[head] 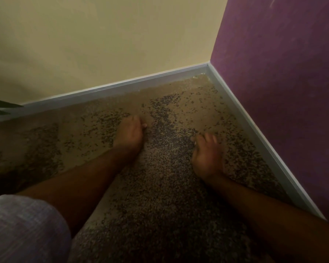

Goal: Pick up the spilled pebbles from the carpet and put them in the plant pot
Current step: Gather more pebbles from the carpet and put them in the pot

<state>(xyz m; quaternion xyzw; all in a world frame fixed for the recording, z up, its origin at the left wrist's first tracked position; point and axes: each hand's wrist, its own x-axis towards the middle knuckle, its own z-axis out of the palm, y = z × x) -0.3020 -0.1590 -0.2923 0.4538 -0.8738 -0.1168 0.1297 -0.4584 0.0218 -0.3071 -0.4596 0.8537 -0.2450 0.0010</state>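
Small dark pebbles lie scattered thickly over the tan carpet in a room corner. My left hand rests on the carpet with fingers curled inward at the edge of a dense pebble patch. On the other side of that patch, my right hand is cupped, its fingers bent and slightly blurred. Whether either hand holds pebbles is hidden by the fingers. The plant pot is out of sight; only dark leaf tips show at the left edge.
A cream wall and a purple wall meet at the corner, with a grey skirting board along both. My knee in checked cloth fills the lower left.
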